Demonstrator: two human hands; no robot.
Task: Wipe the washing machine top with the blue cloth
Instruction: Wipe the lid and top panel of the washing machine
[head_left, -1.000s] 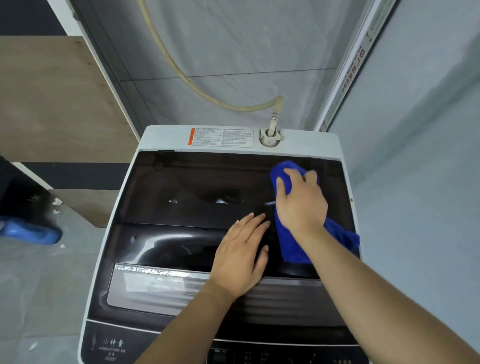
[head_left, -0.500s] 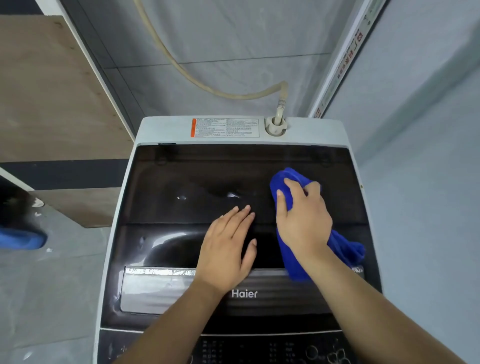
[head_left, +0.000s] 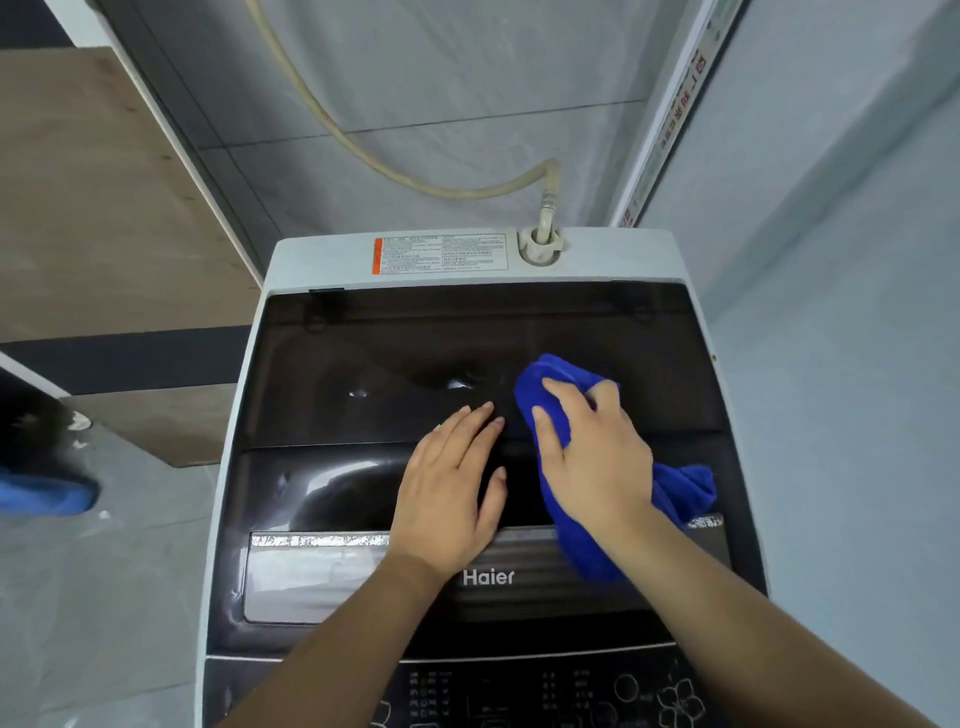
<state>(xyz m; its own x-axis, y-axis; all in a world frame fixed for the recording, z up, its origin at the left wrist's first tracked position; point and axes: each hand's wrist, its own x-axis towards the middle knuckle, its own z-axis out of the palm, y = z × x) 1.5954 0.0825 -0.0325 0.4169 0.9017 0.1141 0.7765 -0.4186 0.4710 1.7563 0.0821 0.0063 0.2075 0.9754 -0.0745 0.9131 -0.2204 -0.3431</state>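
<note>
The washing machine top (head_left: 363, 353) is a dark glossy lid in a white frame, seen from above. A bunched blue cloth (head_left: 550, 405) lies on the lid's right half. My right hand (head_left: 592, 452) presses down on the cloth and grips it, with cloth showing in front of the fingers and behind the wrist. My left hand (head_left: 452, 488) rests flat on the lid just left of the cloth, fingers spread, holding nothing.
A beige hose (head_left: 415, 171) runs down the grey wall into an inlet (head_left: 540, 244) at the machine's back edge. A control panel (head_left: 545, 691) sits at the near edge. A wooden board (head_left: 104, 218) stands to the left, a blue object (head_left: 47, 493) on the floor.
My right hand has drawn the cloth back from the lid's far right corner toward the middle. My left hand has stayed flat beside it. The camera view has shifted.
</note>
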